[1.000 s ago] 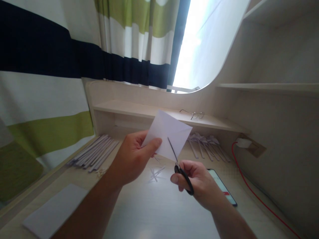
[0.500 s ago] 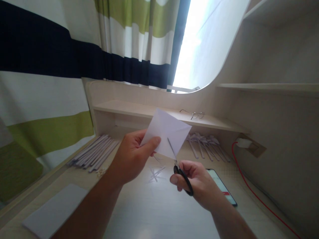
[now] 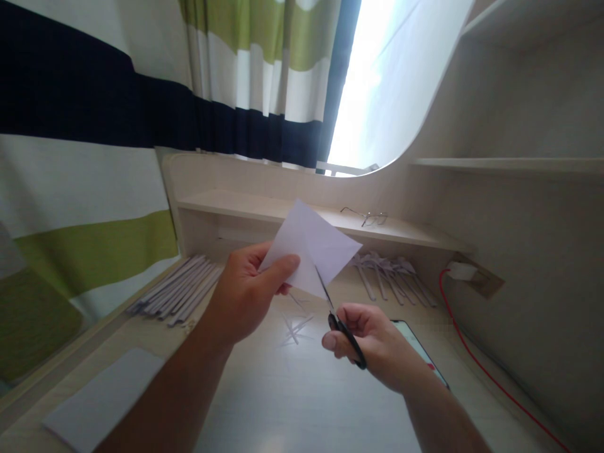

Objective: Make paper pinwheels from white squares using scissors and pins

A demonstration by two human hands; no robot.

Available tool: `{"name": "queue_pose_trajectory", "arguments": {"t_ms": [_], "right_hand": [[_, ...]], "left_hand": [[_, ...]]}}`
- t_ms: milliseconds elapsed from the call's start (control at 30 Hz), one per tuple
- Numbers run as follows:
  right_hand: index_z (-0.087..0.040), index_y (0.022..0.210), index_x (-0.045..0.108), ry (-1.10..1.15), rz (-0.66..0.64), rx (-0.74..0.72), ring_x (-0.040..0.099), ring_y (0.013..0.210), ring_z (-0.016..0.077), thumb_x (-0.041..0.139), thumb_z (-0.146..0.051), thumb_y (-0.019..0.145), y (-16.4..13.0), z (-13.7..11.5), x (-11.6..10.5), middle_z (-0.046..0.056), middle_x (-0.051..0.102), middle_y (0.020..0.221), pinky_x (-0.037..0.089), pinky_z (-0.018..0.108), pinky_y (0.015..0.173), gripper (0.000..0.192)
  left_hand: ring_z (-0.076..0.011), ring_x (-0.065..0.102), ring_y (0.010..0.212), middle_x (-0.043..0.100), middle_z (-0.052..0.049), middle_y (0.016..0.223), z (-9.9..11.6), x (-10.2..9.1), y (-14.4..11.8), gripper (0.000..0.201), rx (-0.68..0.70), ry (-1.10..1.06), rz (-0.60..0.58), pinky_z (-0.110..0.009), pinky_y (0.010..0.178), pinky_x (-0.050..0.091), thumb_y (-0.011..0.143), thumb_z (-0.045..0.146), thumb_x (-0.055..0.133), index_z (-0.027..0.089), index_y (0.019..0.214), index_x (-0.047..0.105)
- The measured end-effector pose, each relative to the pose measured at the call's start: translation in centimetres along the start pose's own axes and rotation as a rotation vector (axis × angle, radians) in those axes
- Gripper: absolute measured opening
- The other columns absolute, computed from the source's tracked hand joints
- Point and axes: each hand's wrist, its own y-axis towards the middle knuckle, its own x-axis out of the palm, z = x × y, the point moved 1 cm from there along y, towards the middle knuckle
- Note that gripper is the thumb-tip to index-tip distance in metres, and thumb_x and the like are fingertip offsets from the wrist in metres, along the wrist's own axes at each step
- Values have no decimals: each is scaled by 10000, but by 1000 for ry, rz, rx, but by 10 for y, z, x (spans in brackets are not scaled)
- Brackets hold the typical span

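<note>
Nearest the camera, a flat white sheet point(image 3: 101, 399) lies on the pale wooden desk point(image 3: 302, 402) at the lower left. Above the desk, the right hand point(image 3: 372, 343) is closed through the black handles of a pair of scissors point(image 3: 342, 324), whose thin blades run up and to the left into the lower edge of a white paper square point(image 3: 309, 248). The left hand point(image 3: 248, 296) pinches that paper at its left corner, thumb on the near face and fingers behind, holding it in the air with one corner pointing up. Below the paper, a few thin paper slivers point(image 3: 295, 327) lie crossed on the desk. A phone point(image 3: 418, 352) with its screen lit lies just beside the right wrist, partly hidden by it. Farther back, a row of rolled paper sticks point(image 3: 177, 292) lies at the left, and a cluster of folded paper pieces point(image 3: 391, 270) at the right, near a red cable point(image 3: 472, 355). A pair of glasses point(image 3: 368, 217) rests on the low shelf point(image 3: 236, 204), with a striped curtain point(image 3: 141, 113) behind.
</note>
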Motion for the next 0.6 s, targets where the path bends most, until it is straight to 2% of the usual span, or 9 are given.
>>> {"name": "queue_pose_trajectory", "arguments": {"t_ms": [133, 233, 300, 367, 433, 500, 533, 600], "right_hand": [[-164, 728, 584, -73, -24, 14, 406, 574, 83, 871, -481, 757, 3, 8, -13, -49, 518, 635, 288, 223, 509, 428], [-165, 743, 591, -189, -39, 51, 380, 569, 85, 871, -498, 753, 7, 18, -31, -60, 475, 623, 261, 229, 504, 435], [-164, 735, 610, -294, 12, 72, 387, 553, 87, 871, -520, 742, 11, 22, -46, -52, 498, 614, 263, 233, 495, 442], [-160, 729, 628, -331, 120, 39, 435, 558, 100, 842, -557, 765, 14, 22, -59, -31, 541, 621, 309, 238, 505, 453], [-157, 756, 652, -245, 307, -75, 517, 595, 122, 798, -583, 805, 15, 17, -67, 3, 610, 664, 399, 249, 557, 453], [-161, 811, 684, -75, 461, -198, 602, 673, 149, 789, -583, 813, 14, 11, -67, 42, 686, 773, 480, 267, 630, 435], [-164, 843, 705, 2, 474, -238, 630, 716, 161, 809, -565, 797, 12, 8, -64, 52, 711, 830, 505, 272, 658, 417], [-171, 869, 742, 91, 393, -247, 645, 736, 161, 879, -494, 734, 9, 4, -54, 43, 726, 855, 515, 261, 662, 376]], "left_hand": [[-129, 522, 555, 596, 8, 597, 1, 0, 1, 285, -23, -38, -15, -237, 527, 428, 856, 405, 702, 158, 715, 673], [-136, 521, 558, 590, 4, 588, 2, -1, 2, 295, -12, 7, 16, -241, 530, 416, 859, 403, 691, 158, 698, 665], [-140, 527, 566, 591, 4, 590, 2, -2, 3, 295, -5, 69, 39, -242, 535, 407, 868, 401, 681, 160, 697, 667], [-145, 535, 569, 602, 5, 605, 2, -2, 3, 282, 1, 122, 29, -241, 530, 405, 869, 401, 675, 166, 715, 684], [-151, 554, 571, 626, 4, 627, 2, -1, 2, 255, -8, 173, -65, -239, 525, 411, 870, 386, 660, 176, 734, 712], [-156, 575, 568, 653, 4, 644, 1, 2, 0, 226, -33, 234, -232, -235, 509, 402, 869, 339, 634, 188, 737, 738], [-157, 579, 564, 661, 6, 647, 0, 4, -1, 214, -45, 267, -323, -233, 500, 392, 864, 309, 622, 193, 734, 747], [-154, 572, 552, 660, 11, 643, -2, 8, -2, 201, -56, 313, -483, -232, 485, 369, 841, 257, 606, 197, 719, 754]]}}
